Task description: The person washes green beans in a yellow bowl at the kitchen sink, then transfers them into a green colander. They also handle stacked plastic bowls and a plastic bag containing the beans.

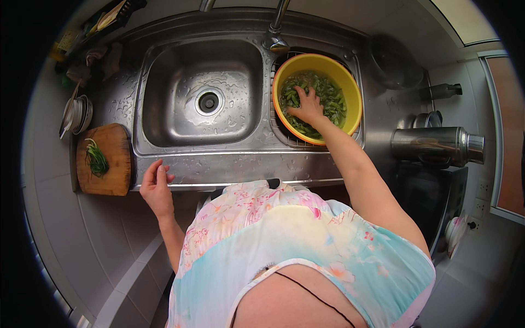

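My right hand [307, 107] dips into a yellow basin [353, 96] with an orange rim, its fingers spread on green vegetable pieces [337, 107] in water. Whether it grips any of them cannot be told. The basin sits on a wire rack over the right-hand bowl of a stainless steel sink. Near the sink's front edge, my left hand [158, 182] hangs in the air with its fingers loosely curled and nothing seen in it. To its left, a knotted bunch of green onions [97, 159] lies on a wooden cutting board [119, 164].
The left sink bowl [242, 123] lies beside the basin, below the faucet [275, 40]. Stacked bowls [84, 115] with chopsticks stand at the left. At the right are a metal thermos flask [430, 145] lying sideways in view, a dark bottle [441, 92] and a large bowl [393, 61].
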Tool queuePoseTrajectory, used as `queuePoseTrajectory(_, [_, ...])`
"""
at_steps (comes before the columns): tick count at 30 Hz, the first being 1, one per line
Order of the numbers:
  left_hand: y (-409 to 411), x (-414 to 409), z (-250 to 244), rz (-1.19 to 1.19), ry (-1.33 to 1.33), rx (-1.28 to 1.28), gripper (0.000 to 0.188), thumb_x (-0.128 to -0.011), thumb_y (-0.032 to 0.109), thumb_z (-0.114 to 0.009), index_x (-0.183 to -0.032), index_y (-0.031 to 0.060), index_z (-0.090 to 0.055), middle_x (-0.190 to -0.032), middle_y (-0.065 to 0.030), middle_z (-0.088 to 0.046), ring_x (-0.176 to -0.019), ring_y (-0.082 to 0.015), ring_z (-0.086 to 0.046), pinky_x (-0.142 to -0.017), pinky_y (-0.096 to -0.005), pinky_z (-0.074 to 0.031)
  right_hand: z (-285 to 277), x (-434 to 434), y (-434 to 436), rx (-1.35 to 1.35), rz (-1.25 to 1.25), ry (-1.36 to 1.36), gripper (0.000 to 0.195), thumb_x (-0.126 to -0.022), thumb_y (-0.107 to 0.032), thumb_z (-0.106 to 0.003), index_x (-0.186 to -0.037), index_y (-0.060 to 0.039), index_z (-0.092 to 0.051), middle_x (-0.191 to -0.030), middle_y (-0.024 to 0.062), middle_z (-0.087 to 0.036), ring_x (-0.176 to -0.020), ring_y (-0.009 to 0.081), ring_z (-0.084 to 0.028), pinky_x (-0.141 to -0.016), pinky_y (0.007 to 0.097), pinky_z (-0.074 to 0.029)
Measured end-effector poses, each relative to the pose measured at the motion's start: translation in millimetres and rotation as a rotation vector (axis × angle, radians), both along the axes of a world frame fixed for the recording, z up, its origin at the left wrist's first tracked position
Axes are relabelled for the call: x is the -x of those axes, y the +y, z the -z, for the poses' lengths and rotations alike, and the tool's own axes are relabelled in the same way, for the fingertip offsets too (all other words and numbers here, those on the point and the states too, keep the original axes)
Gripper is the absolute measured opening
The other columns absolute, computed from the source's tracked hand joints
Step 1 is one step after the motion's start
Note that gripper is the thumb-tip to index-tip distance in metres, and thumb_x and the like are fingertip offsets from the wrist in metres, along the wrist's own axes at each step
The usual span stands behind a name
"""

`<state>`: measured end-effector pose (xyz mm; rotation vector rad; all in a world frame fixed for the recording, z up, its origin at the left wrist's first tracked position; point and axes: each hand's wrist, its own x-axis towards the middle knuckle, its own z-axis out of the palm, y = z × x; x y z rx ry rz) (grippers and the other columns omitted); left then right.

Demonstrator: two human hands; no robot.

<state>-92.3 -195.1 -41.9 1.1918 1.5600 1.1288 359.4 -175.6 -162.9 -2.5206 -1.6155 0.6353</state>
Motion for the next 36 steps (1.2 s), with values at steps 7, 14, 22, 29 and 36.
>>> queuePoseTrajectory(7, [0, 2, -5, 0.009, 0.024, -0.013, 0.020, -0.092, 0.006, -0.056, -0.109, -0.0018, -0.064, -0.087, -0.0067, -0.065, -0.065, -0.0075, -0.058, -0.061, -0.0198, -0.049, 0, -38, 9, -0.230, 0.145, 0.226, 0.043, -0.085, -0.041, -0.060, -0.112, -0.0075, -0.057, -0.111, 0.0224, -0.056, -0.100, 0.0398, -0.056, -0.083, 0.0453, -0.046])
queuePoseTrajectory(14, [-2, 1, -3, -0.001, 0.008, -0.028, 0.019, -0.092, 0.006, -0.056, -0.108, -0.0017, -0.064, -0.087, -0.0065, -0.065, -0.065, -0.0072, -0.058, -0.060, -0.0198, -0.049, -27, -93, -8, -0.067, 0.093, -0.101, 0.074, -0.079, -0.057, -0.063, -0.137, -0.0147, -0.044, -0.142, 0.0240, -0.033, -0.130, 0.0453, -0.033, -0.100, 0.0529, -0.036])
queuePoseTrajectory(22, [-4, -8, -1, 0.005, -0.019, 0.009, 0.019, -0.092, 0.006, -0.056, -0.107, -0.0020, -0.064, -0.086, -0.0067, -0.065, -0.065, -0.0075, -0.058, -0.060, -0.0197, -0.048, 0, -16, -38, 0.253, 0.034, 0.066, 0.117, -0.062, -0.072, -0.068, -0.150, -0.0244, -0.008, -0.154, 0.0204, 0.004, -0.137, 0.0534, 0.006, -0.100, 0.0739, -0.015])
queuePoseTrajectory(29, [-1, -10, 4, 0.050, -0.008, -0.019, 0.019, -0.092, 0.006, -0.057, -0.107, -0.0023, -0.064, -0.086, -0.0064, -0.065, -0.065, -0.0076, -0.057, -0.060, -0.0198, -0.049, -1, -6, -17, -0.019, 0.016, -0.155, 0.088, -0.063, -0.034, -0.078, -0.138, -0.0184, -0.034, -0.138, 0.0168, -0.033, -0.128, 0.0507, -0.026, -0.091, 0.0637, -0.040])
queuePoseTrajectory(36, [-4, -1, -2, -0.011, 0.028, -0.006, 0.020, -0.092, 0.006, -0.057, -0.108, -0.0020, -0.064, -0.087, -0.0065, -0.065, -0.065, -0.0074, -0.058, -0.061, -0.0197, -0.049, -13, -81, 14, -0.191, 0.108, 0.093, 0.065, -0.070, -0.033, -0.076, -0.125, -0.0073, -0.052, -0.114, 0.0194, -0.059, -0.111, 0.0348, -0.055, -0.091, 0.0438, -0.046])
